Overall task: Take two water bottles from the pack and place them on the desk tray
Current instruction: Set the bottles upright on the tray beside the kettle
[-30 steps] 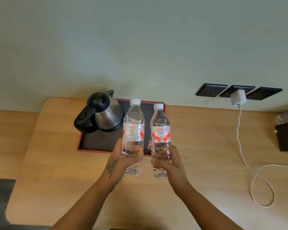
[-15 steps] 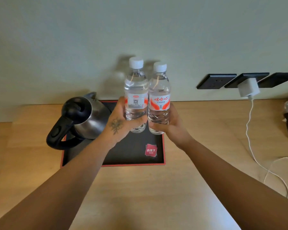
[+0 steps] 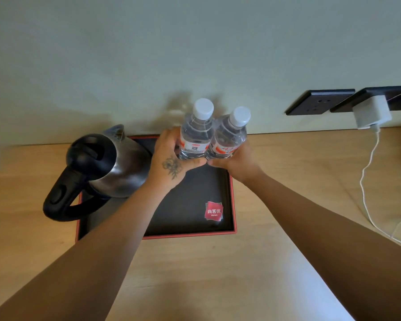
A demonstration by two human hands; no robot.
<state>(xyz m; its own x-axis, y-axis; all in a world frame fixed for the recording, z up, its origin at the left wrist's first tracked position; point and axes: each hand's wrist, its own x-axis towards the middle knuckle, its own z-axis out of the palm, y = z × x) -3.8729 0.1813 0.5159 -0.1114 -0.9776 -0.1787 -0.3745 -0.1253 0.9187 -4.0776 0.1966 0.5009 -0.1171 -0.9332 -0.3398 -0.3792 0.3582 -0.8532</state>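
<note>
Two clear water bottles with white caps and red-and-white labels stand upright side by side over the far right part of the black, red-rimmed desk tray [image 3: 233, 205]. My left hand [image 3: 169, 162] grips the left bottle [image 3: 196, 135] low on its body. The right bottle [image 3: 229, 137] is held the same way by my right hand [image 3: 235, 162]. The bottles touch each other, and my thumbs meet in front of them. My hands hide the bottle bases, so I cannot tell whether they rest on the tray.
A steel kettle [image 3: 116, 167] with a black handle fills the tray's left half, close to my left wrist. The wall stands just behind the bottles. A white charger [image 3: 372, 112] sits in a wall socket, its cable [image 3: 366, 188] trailing over the wooden desk [image 3: 218, 274] at right.
Both hands have carried the bottles forward from above the desk's front to the tray's far right part and lowered them. The bottles are closer together. The view has moved nearer.
</note>
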